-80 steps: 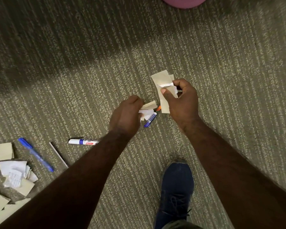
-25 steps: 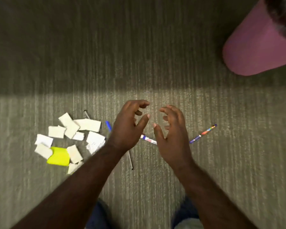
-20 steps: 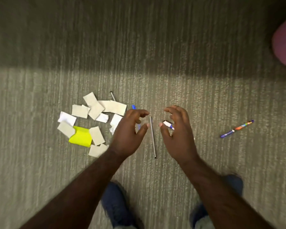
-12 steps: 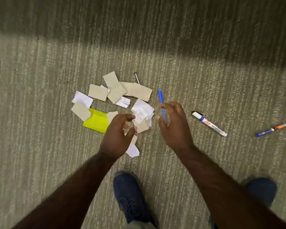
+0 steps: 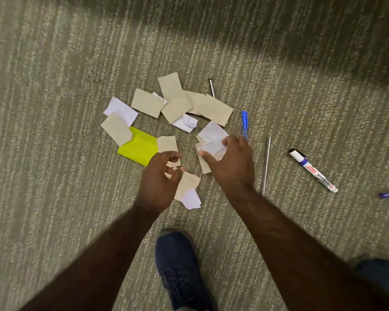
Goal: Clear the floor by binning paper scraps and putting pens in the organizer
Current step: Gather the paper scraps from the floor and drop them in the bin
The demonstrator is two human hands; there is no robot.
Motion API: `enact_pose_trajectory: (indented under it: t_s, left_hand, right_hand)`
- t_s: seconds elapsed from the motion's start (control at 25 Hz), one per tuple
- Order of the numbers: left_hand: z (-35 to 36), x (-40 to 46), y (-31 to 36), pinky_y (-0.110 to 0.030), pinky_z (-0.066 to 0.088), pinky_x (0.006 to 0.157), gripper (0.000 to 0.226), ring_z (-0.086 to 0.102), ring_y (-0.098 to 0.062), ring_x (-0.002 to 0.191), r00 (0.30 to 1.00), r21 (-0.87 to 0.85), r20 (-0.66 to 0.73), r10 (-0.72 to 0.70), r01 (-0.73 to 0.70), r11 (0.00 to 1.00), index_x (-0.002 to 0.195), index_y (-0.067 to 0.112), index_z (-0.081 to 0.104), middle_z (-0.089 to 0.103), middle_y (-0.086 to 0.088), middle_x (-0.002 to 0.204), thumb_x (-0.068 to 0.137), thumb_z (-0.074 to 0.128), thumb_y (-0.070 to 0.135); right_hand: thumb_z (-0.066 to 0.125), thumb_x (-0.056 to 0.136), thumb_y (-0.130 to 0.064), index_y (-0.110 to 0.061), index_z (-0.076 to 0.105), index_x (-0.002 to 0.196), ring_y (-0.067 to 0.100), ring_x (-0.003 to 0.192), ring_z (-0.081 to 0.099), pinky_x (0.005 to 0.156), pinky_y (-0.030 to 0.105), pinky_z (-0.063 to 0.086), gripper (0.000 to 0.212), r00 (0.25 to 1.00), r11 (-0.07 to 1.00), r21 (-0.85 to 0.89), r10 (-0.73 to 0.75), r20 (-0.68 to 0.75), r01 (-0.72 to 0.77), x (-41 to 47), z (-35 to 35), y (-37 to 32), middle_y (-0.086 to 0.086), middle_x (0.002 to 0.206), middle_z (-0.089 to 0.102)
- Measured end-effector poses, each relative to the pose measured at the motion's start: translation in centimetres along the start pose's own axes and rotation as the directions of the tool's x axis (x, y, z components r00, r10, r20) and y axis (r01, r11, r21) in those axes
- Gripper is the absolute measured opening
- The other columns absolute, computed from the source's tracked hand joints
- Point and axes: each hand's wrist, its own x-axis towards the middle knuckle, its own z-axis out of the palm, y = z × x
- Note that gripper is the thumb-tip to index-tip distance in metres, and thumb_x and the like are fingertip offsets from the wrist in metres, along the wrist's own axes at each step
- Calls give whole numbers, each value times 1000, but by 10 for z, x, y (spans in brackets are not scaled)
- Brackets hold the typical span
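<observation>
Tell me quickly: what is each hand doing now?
Left hand: open, fingers loosely curled, holding nothing.
Right hand: pinching a white paper scrap.

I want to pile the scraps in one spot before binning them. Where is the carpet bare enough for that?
Bare carpet lies left of the yellow paper, and more beyond the scrap cluster. Crowded: between both hands, and rightward among the blue pen, thin rod and whiteboard marker.

One yellow scrap, one whiteboard marker, two shoes.
</observation>
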Motion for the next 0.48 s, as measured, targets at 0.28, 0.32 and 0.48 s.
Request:
enact_pose_trajectory:
  t_s: [0.28,0.32,0.48]
  left_hand:
    - [9,5,3,-22,45,67,22,55,-12,74,1000,5,-19,21,-21,1000,104,21,60,61,4,103,84,63,9]
    - [9,7,5,-22,45,68,22,55,-11,74,999,8,-19,37,-37,999,103,21,60,61,3,103,85,62,9]
    - [15,26,24,-17,43,71,29,50,-2,79,973,126,71,222,-229,965,109,18,59,59,0,102,83,59,5]
  right_hand:
    - [75,75,-14,-9,58,104,25,100,61,83,39,53,35,994,965,242,106,-21,-98,-7,17,-8,10,108,65]
    - [74,77,-15,-8,61,98,25,92,63,77,37,53,26,994,961,255,112,-17,-104,-9,12,-6,10,100,67]
    - [67,84,-17,-6,66,98,19,82,58,69,21,41,18,989,949,289,141,-32,-126,-23,-15,17,10,95,65]
